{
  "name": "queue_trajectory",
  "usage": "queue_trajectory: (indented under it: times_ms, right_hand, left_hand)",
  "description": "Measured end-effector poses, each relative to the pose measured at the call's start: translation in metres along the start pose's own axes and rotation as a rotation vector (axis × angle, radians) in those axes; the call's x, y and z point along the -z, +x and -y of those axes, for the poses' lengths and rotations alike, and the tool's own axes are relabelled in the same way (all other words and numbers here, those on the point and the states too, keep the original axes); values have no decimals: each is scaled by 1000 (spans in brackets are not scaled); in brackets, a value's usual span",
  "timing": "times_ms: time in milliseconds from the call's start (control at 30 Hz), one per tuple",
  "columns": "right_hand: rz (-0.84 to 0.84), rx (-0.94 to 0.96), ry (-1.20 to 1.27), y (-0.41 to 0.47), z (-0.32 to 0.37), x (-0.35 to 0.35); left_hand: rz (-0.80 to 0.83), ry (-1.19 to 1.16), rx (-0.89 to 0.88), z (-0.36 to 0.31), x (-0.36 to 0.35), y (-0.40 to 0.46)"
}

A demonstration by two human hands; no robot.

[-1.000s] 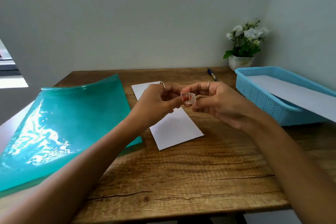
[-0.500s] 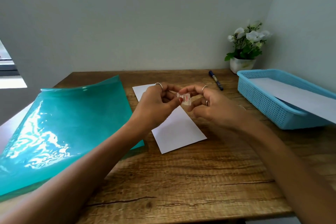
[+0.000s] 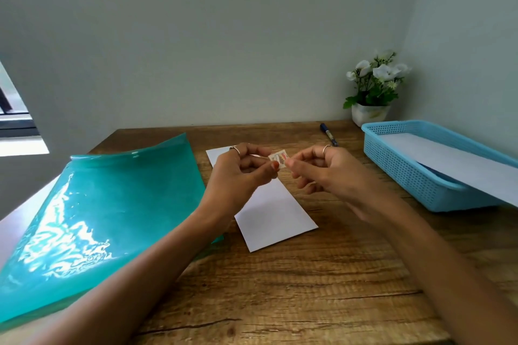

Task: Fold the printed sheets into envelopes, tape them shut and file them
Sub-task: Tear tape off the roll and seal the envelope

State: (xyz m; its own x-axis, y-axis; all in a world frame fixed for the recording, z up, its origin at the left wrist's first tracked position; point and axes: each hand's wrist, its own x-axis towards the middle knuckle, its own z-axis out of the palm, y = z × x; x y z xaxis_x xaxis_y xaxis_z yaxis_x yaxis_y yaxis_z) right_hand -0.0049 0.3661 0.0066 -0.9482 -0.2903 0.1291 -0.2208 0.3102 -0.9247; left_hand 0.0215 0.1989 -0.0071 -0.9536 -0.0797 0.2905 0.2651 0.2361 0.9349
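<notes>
Centre frame: left hand (image 3: 238, 173) and right hand (image 3: 322, 171) both pinch a small sticker (image 3: 279, 159) above the folded sheet (image 3: 269, 210). Likely light, flimsy, sticky; hold by edges.

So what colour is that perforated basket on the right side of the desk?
The basket is light blue, with white paper lying in it; the head view shows it clearly.
</notes>
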Motion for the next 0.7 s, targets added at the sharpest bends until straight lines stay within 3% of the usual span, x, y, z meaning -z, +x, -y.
queue_trajectory:
  times_ms: [200,433,600,700]
  right_hand:
    - [-115,55,104,0,-1,-1]
    - [-245,176,2,-1,0,-7]
    - [-210,188,261,0,1,-4]
    - [-48,134,384,-1,7,10]
  left_hand:
    - [66,-62,34,-3,-4,-3]
    - [135,-150,133,-3,-4,0]
    - [34,-24,149,-3,4,5]
    - [-74,189,96,-1,17,8]
